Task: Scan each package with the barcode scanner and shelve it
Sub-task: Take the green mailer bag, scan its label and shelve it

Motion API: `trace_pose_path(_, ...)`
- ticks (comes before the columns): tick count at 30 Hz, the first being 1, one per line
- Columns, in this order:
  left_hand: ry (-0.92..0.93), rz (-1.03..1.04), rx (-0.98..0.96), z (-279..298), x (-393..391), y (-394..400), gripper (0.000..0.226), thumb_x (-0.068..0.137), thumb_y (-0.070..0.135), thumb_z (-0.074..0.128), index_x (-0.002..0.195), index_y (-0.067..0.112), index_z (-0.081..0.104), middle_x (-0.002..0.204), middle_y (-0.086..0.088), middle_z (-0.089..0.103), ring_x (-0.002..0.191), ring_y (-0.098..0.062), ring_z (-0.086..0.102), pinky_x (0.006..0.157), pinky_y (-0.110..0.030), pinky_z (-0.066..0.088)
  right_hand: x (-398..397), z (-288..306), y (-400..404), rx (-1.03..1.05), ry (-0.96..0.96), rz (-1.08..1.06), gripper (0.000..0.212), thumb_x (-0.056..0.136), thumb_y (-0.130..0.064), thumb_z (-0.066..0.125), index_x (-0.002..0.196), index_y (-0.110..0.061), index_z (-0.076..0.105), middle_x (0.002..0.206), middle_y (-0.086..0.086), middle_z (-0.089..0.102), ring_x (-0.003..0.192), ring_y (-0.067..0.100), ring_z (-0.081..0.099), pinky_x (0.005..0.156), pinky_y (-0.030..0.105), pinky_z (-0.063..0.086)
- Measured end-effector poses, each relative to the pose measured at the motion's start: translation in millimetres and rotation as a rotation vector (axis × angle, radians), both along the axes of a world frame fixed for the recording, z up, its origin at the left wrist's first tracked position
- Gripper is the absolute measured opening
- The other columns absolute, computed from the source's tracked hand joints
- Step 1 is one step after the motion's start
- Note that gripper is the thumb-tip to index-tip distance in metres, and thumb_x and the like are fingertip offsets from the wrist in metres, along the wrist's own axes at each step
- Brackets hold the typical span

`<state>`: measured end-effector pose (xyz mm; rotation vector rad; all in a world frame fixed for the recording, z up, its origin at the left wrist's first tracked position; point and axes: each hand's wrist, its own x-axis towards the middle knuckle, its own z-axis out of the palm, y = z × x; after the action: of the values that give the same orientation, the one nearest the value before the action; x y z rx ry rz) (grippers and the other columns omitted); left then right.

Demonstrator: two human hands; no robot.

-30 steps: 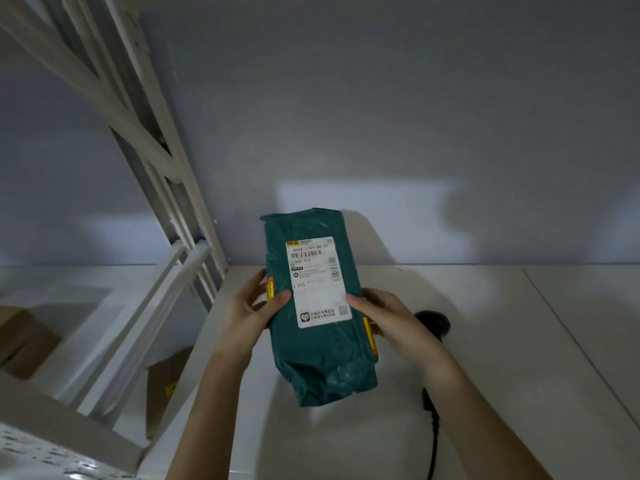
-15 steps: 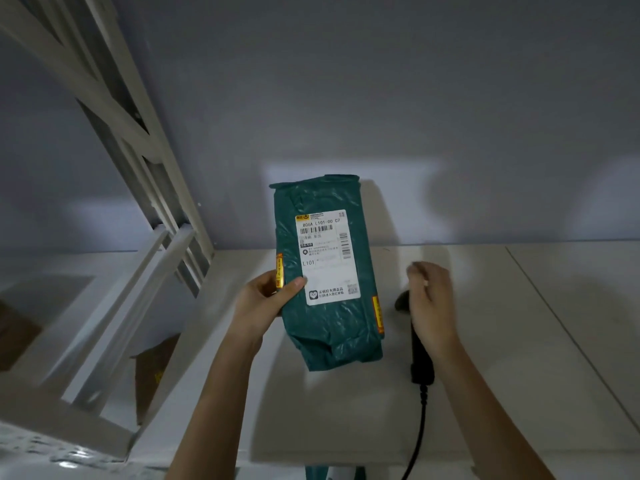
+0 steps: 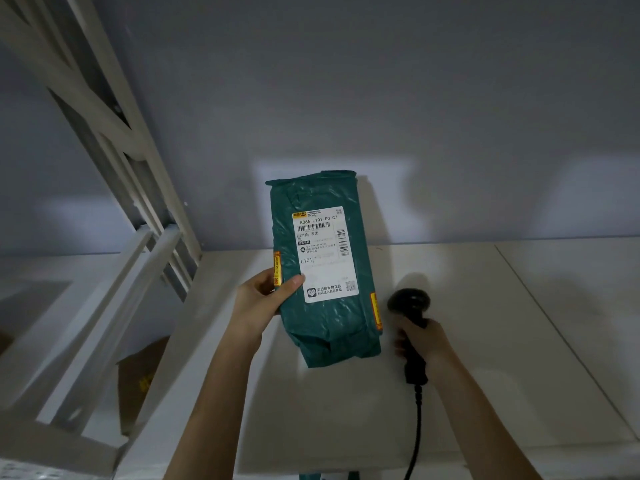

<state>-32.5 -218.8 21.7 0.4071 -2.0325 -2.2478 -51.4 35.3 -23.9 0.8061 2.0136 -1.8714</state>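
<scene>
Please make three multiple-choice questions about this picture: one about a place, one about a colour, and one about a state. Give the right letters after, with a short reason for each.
1. Where is the barcode scanner relative to the package?
A. right of it
B. left of it
C. under it

2. What colour is the package wrapping?
A. red
B. dark green
C. silver

3. What is the left hand doing?
A. hanging idle
B. pressing flat on the table
C. gripping the package edge

Answers: 1 A, the right hand holds the scanner beside the package's right edge. 2 B, the bag is dark green with a white label. 3 C, the thumb lies on the front near the label.
</scene>
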Motion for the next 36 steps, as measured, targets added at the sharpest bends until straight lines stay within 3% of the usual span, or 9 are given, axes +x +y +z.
trace_pose_path(3,-0.011,0.011,0.006,-2.2,-4.1,0.0,0.025,0.072,0.027,0.079,0.095,0.020,0.070,0.094,0.002,0.076,0.082,-0.016,0.074,0.060,-0.022,0.057,3.5,12.4,2.1,-0.197,0.026,-0.054,0.015,0.086,-0.005,0.060,0.073,-0.002,0.054,0.050,0.006,0.052,0.035,0.016,0.047,0.037,0.023,0.042)
trace_pose_path(7,-0.030,0.024,-0.011,-4.6,-9.9,3.1,0.026,0.072,0.026,0.079,0.095,0.021,0.069,0.098,0.000,0.075,0.086,-0.018,0.073,0.065,-0.028,0.060,21.9,52.6,-8.5,-0.058,0.328,0.020,0.002,0.083,-0.008,0.059,0.084,-0.008,0.057,0.064,0.003,0.056,0.041,0.012,0.050,0.042,0.026,0.043)
trace_pose_path(11,-0.056,0.033,-0.019,-7.3,-15.8,11.7,0.027,0.072,0.026,0.079,0.096,0.022,0.066,0.104,-0.002,0.073,0.093,-0.023,0.070,0.078,-0.039,0.060,40.0,97.6,-31.3,-0.019,0.561,0.143,0.008,0.082,-0.012,0.057,0.078,-0.007,0.053,0.052,0.000,0.054,0.034,0.010,0.045,0.037,0.020,0.040)
trace_pose_path(18,-0.064,0.047,0.029,-11.2,-17.7,22.8,0.031,0.072,0.021,0.079,0.100,0.016,0.066,0.103,-0.005,0.073,0.090,-0.023,0.071,0.074,-0.036,0.060,45.1,116.2,-63.0,0.044,0.594,0.281,0.019,0.083,-0.010,0.055,0.068,-0.013,0.045,0.056,0.012,0.042,0.039,0.016,0.039,0.036,0.020,0.034)
trace_pose_path(23,-0.044,0.046,0.006,-11.5,-15.7,25.6,0.021,0.074,0.021,0.078,0.092,0.022,0.067,0.096,-0.001,0.074,0.081,-0.016,0.071,0.060,-0.022,0.059,47.7,117.5,-63.5,0.037,0.567,0.333,0.017,0.082,-0.012,0.053,0.069,-0.012,0.043,0.060,0.016,0.039,0.043,0.018,0.037,0.036,0.017,0.036)
trace_pose_path(29,-0.073,0.045,0.008,-13.4,-15.3,26.0,0.036,0.074,0.021,0.078,0.106,0.012,0.067,0.102,-0.006,0.073,0.089,-0.023,0.071,0.068,-0.028,0.060,47.9,119.8,-61.8,0.010,0.569,0.364,0.016,0.083,-0.012,0.052,0.071,-0.008,0.043,0.060,0.017,0.039,0.040,0.017,0.034,0.036,0.017,0.033)
trace_pose_path(36,-0.095,0.082,0.027,-12.6,-12.5,25.3,0.024,0.072,0.023,0.080,0.093,0.021,0.068,0.098,-0.002,0.074,0.085,-0.019,0.072,0.060,-0.025,0.059,38.7,114.9,-58.3,-0.047,0.598,0.314,0.013,0.084,-0.011,0.054,0.075,-0.010,0.045,0.055,0.013,0.044,0.033,0.010,0.040,0.036,0.016,0.035)
